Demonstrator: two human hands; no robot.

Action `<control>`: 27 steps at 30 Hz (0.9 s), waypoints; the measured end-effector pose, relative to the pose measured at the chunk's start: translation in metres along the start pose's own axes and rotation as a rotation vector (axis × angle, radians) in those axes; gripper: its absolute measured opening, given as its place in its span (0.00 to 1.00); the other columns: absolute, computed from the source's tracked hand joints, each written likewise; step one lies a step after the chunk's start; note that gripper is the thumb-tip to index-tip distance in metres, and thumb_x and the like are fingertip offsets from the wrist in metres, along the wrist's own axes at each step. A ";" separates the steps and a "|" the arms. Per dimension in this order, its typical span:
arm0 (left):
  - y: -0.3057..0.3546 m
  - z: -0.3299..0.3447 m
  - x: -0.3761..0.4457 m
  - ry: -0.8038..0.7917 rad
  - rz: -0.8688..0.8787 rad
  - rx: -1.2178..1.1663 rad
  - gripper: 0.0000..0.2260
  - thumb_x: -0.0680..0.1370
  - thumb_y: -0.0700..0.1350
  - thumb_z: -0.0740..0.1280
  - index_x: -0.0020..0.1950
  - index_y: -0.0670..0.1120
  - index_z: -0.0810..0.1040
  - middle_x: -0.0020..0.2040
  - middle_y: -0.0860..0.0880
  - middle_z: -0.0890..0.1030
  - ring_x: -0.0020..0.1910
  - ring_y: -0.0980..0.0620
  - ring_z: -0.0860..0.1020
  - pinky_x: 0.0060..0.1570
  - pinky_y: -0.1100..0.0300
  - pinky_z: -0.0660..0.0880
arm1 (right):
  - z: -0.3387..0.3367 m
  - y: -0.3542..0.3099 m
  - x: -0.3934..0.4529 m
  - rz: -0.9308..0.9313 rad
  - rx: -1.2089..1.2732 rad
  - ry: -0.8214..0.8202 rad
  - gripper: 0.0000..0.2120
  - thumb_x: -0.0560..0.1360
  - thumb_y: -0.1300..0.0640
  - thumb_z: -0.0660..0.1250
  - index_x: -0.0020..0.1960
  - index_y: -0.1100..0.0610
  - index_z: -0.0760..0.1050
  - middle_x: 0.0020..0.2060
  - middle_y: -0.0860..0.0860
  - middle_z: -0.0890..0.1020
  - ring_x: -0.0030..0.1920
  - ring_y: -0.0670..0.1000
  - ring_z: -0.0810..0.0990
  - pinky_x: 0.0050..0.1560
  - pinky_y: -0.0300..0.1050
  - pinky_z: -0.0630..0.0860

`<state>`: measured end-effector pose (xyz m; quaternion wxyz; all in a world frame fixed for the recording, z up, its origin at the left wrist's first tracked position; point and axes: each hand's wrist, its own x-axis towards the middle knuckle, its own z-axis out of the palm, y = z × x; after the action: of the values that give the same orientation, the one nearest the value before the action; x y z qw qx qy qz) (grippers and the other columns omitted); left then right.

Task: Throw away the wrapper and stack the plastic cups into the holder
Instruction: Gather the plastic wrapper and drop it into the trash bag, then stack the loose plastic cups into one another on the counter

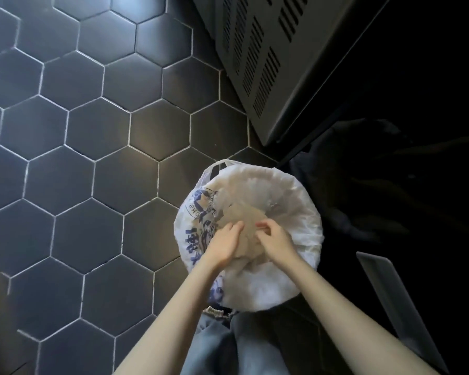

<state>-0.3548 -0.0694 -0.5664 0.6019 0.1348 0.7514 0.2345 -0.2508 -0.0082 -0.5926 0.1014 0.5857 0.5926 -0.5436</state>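
A round trash bin (306, 228) lined with a white plastic bag printed in blue stands on the floor below me. Both hands reach into its mouth. A crumpled clear wrapper (248, 216) lies between them inside the bin. My left hand (224, 243) presses against the wrapper's left side, fingers curled around it. My right hand (274, 239) pinches the wrapper from the right. No plastic cups or holder are in view.
Dark hexagonal floor tiles (92, 131) spread to the left and ahead. A dark metal appliance with vent slots (268, 63) stands at the upper right. A dark bag or cloth (377, 185) lies right of the bin. My jeans (241, 345) show below.
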 end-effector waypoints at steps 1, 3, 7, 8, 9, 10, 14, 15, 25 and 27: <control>0.007 -0.006 -0.014 0.031 0.063 0.049 0.19 0.81 0.48 0.51 0.68 0.39 0.67 0.70 0.39 0.69 0.69 0.41 0.67 0.69 0.51 0.62 | -0.011 -0.013 -0.017 -0.038 0.003 0.011 0.12 0.75 0.61 0.60 0.58 0.57 0.73 0.54 0.55 0.79 0.56 0.56 0.77 0.58 0.51 0.74; 0.031 -0.020 -0.049 0.093 0.140 0.113 0.18 0.80 0.47 0.53 0.60 0.38 0.75 0.62 0.38 0.77 0.62 0.39 0.73 0.64 0.49 0.67 | -0.034 -0.042 -0.053 -0.114 0.018 0.042 0.10 0.74 0.61 0.60 0.54 0.57 0.75 0.50 0.56 0.81 0.52 0.56 0.79 0.57 0.54 0.75; 0.091 -0.049 -0.136 0.172 0.321 0.313 0.13 0.77 0.47 0.58 0.46 0.40 0.79 0.47 0.42 0.83 0.48 0.43 0.78 0.51 0.53 0.73 | -0.088 -0.110 -0.153 -0.275 -0.043 0.117 0.09 0.75 0.60 0.60 0.51 0.56 0.77 0.46 0.54 0.83 0.49 0.54 0.80 0.54 0.52 0.77; 0.113 -0.056 -0.165 0.188 0.380 0.374 0.12 0.77 0.46 0.59 0.45 0.42 0.79 0.45 0.44 0.83 0.46 0.45 0.78 0.48 0.54 0.73 | -0.105 -0.130 -0.184 -0.303 -0.050 0.166 0.08 0.75 0.59 0.60 0.50 0.56 0.77 0.45 0.54 0.83 0.48 0.54 0.80 0.52 0.52 0.77; 0.129 -0.061 -0.187 0.213 0.440 0.439 0.11 0.76 0.46 0.59 0.45 0.44 0.79 0.44 0.45 0.83 0.45 0.46 0.78 0.47 0.53 0.74 | -0.116 -0.144 -0.210 -0.336 -0.065 0.198 0.08 0.75 0.58 0.61 0.49 0.56 0.78 0.44 0.54 0.83 0.47 0.54 0.80 0.50 0.52 0.77; 0.144 -0.065 -0.208 0.237 0.500 0.509 0.10 0.76 0.46 0.60 0.45 0.44 0.79 0.44 0.46 0.83 0.45 0.46 0.78 0.46 0.52 0.74 | -0.126 -0.156 -0.233 -0.375 -0.067 0.227 0.07 0.75 0.58 0.61 0.48 0.56 0.78 0.43 0.54 0.84 0.46 0.53 0.80 0.49 0.51 0.77; 0.231 -0.072 -0.323 0.280 0.851 0.636 0.08 0.75 0.45 0.62 0.45 0.44 0.78 0.43 0.47 0.81 0.43 0.48 0.78 0.45 0.52 0.75 | -0.192 -0.208 -0.367 -0.550 -0.049 0.439 0.07 0.76 0.56 0.60 0.50 0.52 0.77 0.46 0.47 0.83 0.48 0.43 0.77 0.47 0.35 0.73; 0.252 -0.070 -0.350 0.279 0.948 0.631 0.07 0.75 0.46 0.62 0.46 0.46 0.79 0.42 0.48 0.81 0.42 0.50 0.77 0.45 0.54 0.75 | -0.206 -0.215 -0.398 -0.596 -0.048 0.500 0.08 0.76 0.56 0.60 0.51 0.51 0.76 0.47 0.45 0.82 0.51 0.41 0.76 0.49 0.33 0.72; 0.362 0.053 -0.533 0.088 1.547 0.650 0.15 0.74 0.50 0.62 0.59 0.48 0.77 0.55 0.49 0.81 0.54 0.50 0.78 0.52 0.61 0.71 | -0.331 -0.190 -0.580 -0.673 -0.134 1.120 0.11 0.76 0.55 0.58 0.57 0.52 0.71 0.51 0.49 0.79 0.53 0.45 0.74 0.54 0.36 0.70; 0.366 0.090 -0.545 0.031 1.590 0.678 0.18 0.74 0.52 0.62 0.63 0.48 0.74 0.60 0.49 0.79 0.57 0.50 0.76 0.54 0.65 0.67 | -0.357 -0.166 -0.595 -0.615 -0.148 1.204 0.13 0.76 0.55 0.58 0.59 0.55 0.72 0.55 0.51 0.79 0.57 0.46 0.71 0.59 0.34 0.65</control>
<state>-0.1663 -0.0038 0.0657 0.1761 0.7895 0.4717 0.3510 -0.0257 -0.0371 0.0837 -0.3657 0.5825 0.7210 -0.0847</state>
